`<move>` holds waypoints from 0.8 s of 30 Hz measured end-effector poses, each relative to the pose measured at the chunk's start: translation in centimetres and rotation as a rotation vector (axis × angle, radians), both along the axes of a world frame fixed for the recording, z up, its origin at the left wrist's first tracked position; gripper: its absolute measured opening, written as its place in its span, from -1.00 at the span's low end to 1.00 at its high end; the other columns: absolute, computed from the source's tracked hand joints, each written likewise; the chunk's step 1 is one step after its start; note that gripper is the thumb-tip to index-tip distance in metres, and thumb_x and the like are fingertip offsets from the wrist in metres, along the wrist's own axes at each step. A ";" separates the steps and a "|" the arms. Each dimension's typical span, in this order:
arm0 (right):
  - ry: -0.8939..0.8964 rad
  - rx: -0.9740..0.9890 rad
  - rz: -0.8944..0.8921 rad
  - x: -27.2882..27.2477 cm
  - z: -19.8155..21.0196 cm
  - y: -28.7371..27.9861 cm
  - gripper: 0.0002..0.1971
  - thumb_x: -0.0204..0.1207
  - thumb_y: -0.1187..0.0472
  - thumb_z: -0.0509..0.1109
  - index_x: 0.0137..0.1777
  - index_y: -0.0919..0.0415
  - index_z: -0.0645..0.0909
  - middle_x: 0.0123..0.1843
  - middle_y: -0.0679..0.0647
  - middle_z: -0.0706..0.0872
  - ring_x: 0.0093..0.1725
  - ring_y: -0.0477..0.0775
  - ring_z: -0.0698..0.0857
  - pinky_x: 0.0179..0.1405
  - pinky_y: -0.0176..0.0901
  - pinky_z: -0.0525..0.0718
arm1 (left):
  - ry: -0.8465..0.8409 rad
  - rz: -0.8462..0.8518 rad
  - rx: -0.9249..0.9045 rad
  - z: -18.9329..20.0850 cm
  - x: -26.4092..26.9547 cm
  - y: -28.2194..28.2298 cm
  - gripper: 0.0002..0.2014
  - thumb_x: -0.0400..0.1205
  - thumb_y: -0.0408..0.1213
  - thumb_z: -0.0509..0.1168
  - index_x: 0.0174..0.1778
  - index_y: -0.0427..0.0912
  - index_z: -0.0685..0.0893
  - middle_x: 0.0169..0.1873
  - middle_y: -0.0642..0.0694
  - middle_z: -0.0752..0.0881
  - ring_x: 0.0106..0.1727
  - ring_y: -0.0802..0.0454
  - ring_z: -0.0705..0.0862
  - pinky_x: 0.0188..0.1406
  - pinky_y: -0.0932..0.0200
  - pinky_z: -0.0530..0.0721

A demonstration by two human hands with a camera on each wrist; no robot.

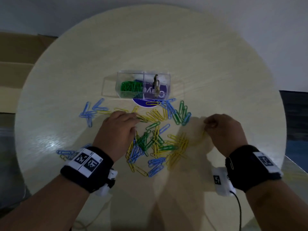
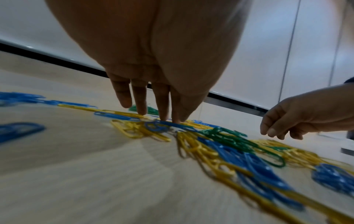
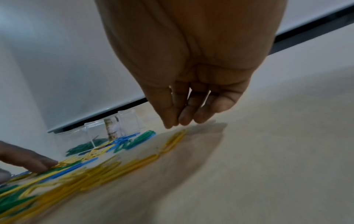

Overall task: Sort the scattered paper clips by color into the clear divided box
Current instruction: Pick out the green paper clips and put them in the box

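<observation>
Pressing my left hand's (image 1: 119, 126) straight fingers (image 2: 162, 104) onto the scattered paper clips (image 1: 155, 139), I am holding my right hand (image 1: 223, 129) above a yellow clip (image 3: 173, 143), fingers together, gripping nothing; the clear divided box (image 1: 144, 84) is sitting beyond, green clips (image 1: 130, 88) in its left compartment.

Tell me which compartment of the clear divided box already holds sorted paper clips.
The left compartment of the clear plastic divided box: it holds a heap of green paper clips. The right compartment shows no clip heap.
</observation>
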State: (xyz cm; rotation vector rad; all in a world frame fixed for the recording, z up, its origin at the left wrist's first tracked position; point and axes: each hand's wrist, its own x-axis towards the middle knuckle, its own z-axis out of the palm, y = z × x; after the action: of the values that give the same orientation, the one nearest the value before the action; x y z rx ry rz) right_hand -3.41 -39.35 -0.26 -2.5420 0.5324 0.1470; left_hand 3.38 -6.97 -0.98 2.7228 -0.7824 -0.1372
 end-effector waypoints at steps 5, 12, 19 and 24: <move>-0.181 -0.132 0.365 5.1 0.0 1.4 -0.73 0.39 0.35 0.38 0.05 0.13 0.77 0.03 0.18 0.78 -0.03 0.30 0.71 0.07 0.00 0.56 | -0.055 0.006 -0.037 0.3 1.4 -0.2 -0.61 0.59 -0.28 0.09 0.23 -0.11 0.74 0.23 -0.05 0.73 0.14 -0.23 0.57 0.11 -0.12 0.64; -0.139 -0.238 0.406 5.6 -1.4 2.3 -0.63 0.33 0.21 0.33 0.14 0.15 0.75 0.03 0.24 0.72 -0.08 0.38 0.66 0.07 0.03 0.56 | -0.035 -0.031 0.040 0.4 2.2 -0.3 -0.72 0.52 -0.36 0.42 0.15 -0.11 0.79 0.01 -0.09 0.74 0.02 -0.25 0.58 -0.02 -0.12 0.64; -0.097 -0.122 0.160 4.7 -0.3 2.1 -0.71 0.47 0.26 0.34 0.16 0.10 0.73 0.02 0.24 0.75 0.02 0.33 0.70 0.04 0.00 0.63 | -0.100 -0.027 -0.035 0.2 1.5 0.4 -0.78 0.58 -0.26 0.37 0.13 -0.14 0.76 -0.06 -0.10 0.72 -0.04 -0.22 0.58 -0.05 -0.10 0.60; -0.130 -0.125 0.331 6.0 0.0 1.5 -0.60 0.29 0.41 0.37 0.10 0.09 0.77 0.05 0.19 0.77 -0.03 0.33 0.69 0.10 0.00 0.61 | -0.070 -0.057 0.027 -0.1 1.9 0.8 -0.91 0.59 -0.24 0.39 -0.08 -0.14 0.80 -0.19 -0.10 0.73 -0.11 -0.20 0.59 -0.10 -0.09 0.63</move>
State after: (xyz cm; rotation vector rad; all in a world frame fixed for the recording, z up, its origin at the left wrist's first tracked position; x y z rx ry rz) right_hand 2.59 -37.81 -0.30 -2.7218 0.0696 0.0673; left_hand 5.29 -6.17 -1.11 2.7447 -0.8839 -0.0658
